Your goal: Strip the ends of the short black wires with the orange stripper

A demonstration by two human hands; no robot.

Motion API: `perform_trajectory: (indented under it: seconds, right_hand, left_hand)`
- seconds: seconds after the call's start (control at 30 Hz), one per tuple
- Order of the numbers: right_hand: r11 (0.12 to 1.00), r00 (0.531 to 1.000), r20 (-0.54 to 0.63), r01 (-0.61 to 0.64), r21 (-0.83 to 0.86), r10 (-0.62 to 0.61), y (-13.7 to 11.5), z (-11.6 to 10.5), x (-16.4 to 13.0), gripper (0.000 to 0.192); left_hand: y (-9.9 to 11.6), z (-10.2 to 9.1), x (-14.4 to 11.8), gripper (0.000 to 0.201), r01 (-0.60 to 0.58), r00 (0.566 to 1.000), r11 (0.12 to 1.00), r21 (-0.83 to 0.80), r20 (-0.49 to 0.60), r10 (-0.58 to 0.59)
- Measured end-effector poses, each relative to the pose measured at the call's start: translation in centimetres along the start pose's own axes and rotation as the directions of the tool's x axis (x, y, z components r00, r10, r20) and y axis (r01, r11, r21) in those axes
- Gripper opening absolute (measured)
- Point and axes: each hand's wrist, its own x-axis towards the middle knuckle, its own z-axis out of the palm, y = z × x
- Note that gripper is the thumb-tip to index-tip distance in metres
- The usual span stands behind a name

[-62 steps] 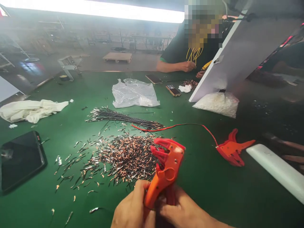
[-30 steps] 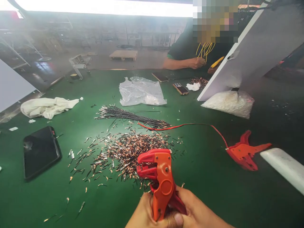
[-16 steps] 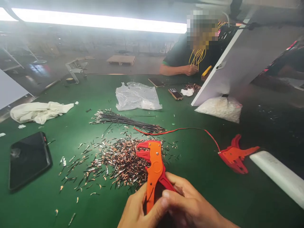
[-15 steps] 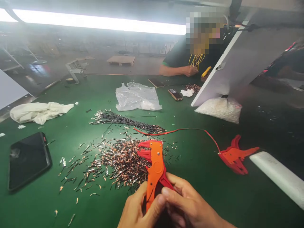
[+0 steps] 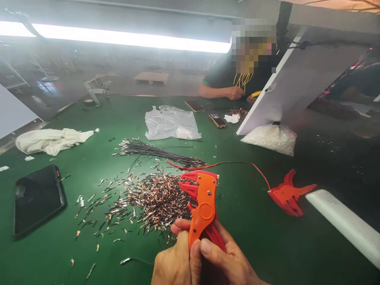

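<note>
Taking the scrap pile (image 5: 148, 200) as landmark: far left of it a phone (image 5: 37, 198) lies face up on the green table (image 5: 261, 237), and beyond that, a crumpled white cloth (image 5: 50, 140).

Behind the pile lies a bundle of dark wires (image 5: 157, 150), and farther back a clear plastic bag (image 5: 170, 122).

At the pile's near edge, the left hand (image 5: 173, 265) rises from the bottom of the view, fist curled, fingers wrapped round the lower handle of the stripper (image 5: 202, 204). Its thumb lies against the right thumb. The stripper stands nearly upright, head up and tipped slightly left, its red jaws over the pile's right edge (they look a little parted, empty).

The right hand (image 5: 221, 259) closes on the same handles from the other side, thumb pressed on the orange grip, fingers curled behind the red one. Both hands are pressed together round the tool, above the table.

Right of the pile a red wire (image 5: 237, 162) runs to a second stripper (image 5: 287, 194), lying flat. Beyond it, a white bar (image 5: 344, 221).

Far behind the pile, another person's hands (image 5: 234, 93) hold yellow wires.
</note>
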Motion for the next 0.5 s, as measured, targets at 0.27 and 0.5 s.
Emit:
perform_trajectory:
  seconds: [0.27, 0.5]
  right_hand:
    - [0.988, 0.999, -0.030, 0.034, -0.149, -0.039, -0.6, -0.7, 0.4, 0.037]
    - [0.966, 0.990, -0.049, 0.117, -0.232, -0.131, -3.4, -0.8, -0.3, 0.024]
  left_hand:
    - [-0.2, -1.5, 0.8, 0.041, 0.018, 0.999, 1.000, -0.025, 0.051, -0.017]
    - [-2.0, -3.7, 2.1, 0.035, 0.040, 0.987, 0.992, 0.118, -0.158, -0.022]
